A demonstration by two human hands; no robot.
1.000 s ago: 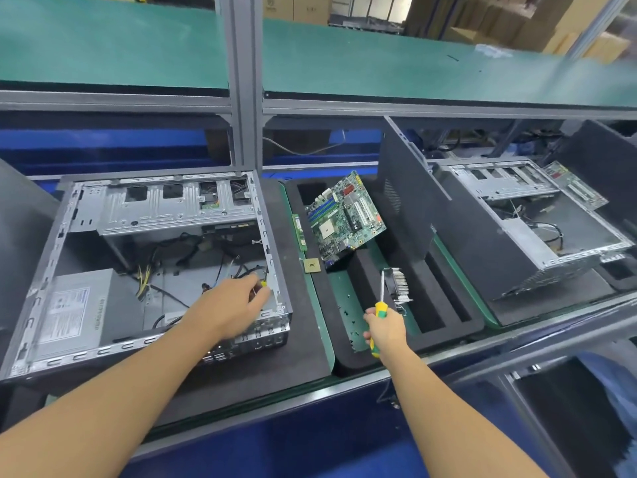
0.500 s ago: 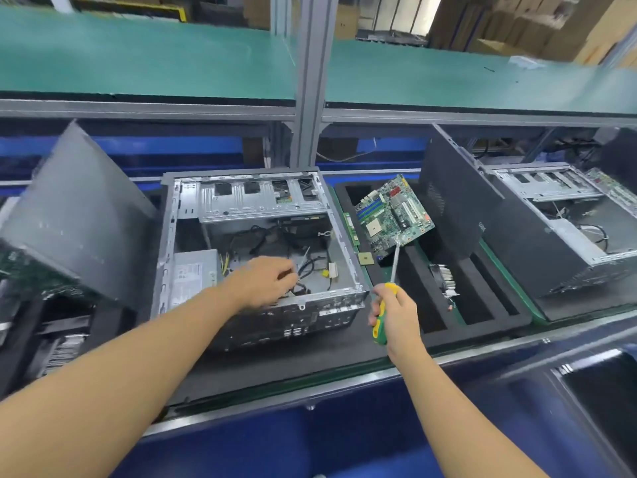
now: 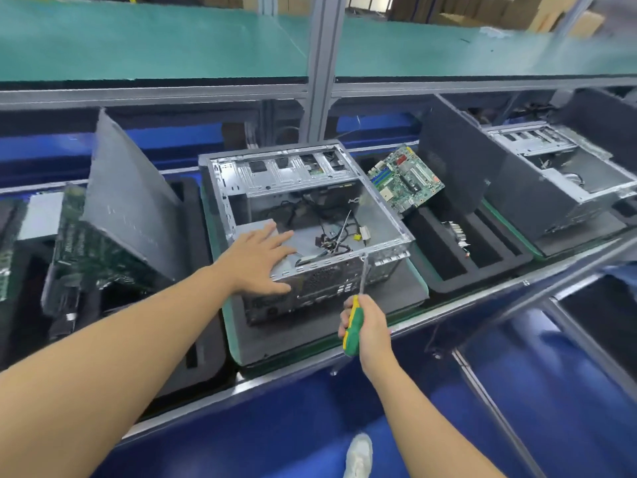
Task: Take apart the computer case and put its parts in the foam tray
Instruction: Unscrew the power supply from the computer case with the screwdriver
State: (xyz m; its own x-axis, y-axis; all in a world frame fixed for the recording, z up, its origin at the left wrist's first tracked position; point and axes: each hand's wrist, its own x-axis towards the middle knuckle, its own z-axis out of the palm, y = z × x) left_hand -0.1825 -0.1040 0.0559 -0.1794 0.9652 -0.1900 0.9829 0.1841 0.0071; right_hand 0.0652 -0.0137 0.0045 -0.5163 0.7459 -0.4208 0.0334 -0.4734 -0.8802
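Resting on the near left corner of the open computer case [image 3: 293, 175] at frame centre, the left hand [image 3: 260, 262] spreads its fingers wide. The right hand [image 3: 371, 322] wraps its fingers round a green-and-yellow screwdriver [image 3: 355, 324], tip up before the case's near wall. Right of it, the foam tray [image 3: 482, 270] holds a tilted motherboard [image 3: 405, 181].

The left hand [image 3: 259, 259] hides most of the power supply [image 3: 252, 227].
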